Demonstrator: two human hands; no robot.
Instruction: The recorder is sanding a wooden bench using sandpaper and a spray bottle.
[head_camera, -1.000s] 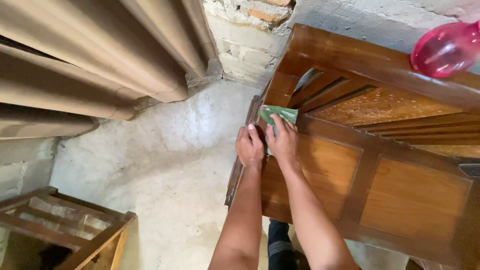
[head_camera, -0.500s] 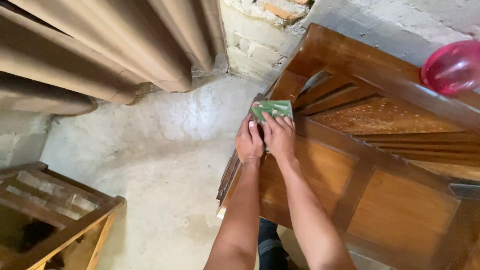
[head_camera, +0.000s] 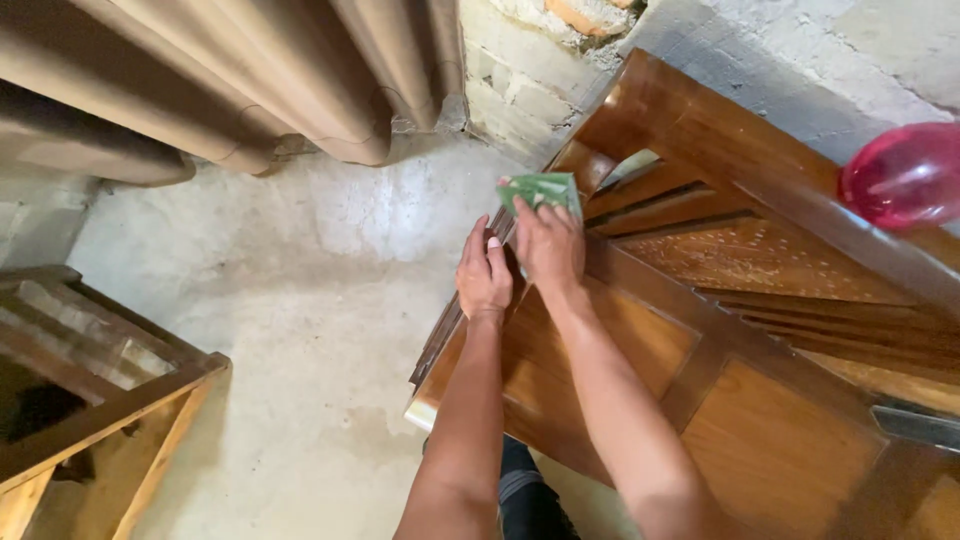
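Two hands on wooden door (head_camera: 640, 330) edge: right hand (head_camera: 550, 250) pressing green sandpaper (head_camera: 540, 190) w/ fingers, left hand (head_camera: 484, 275) flat beside.

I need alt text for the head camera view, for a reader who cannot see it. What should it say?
Seen from above, a person's right hand presses a green sheet against the edge of a varnished wooden door, with the left hand on the edge beside it. The door stands over a concrete floor; beige curtains hang upper left, a pink balloon is at right.

No packages, labels, signs or screens in view.
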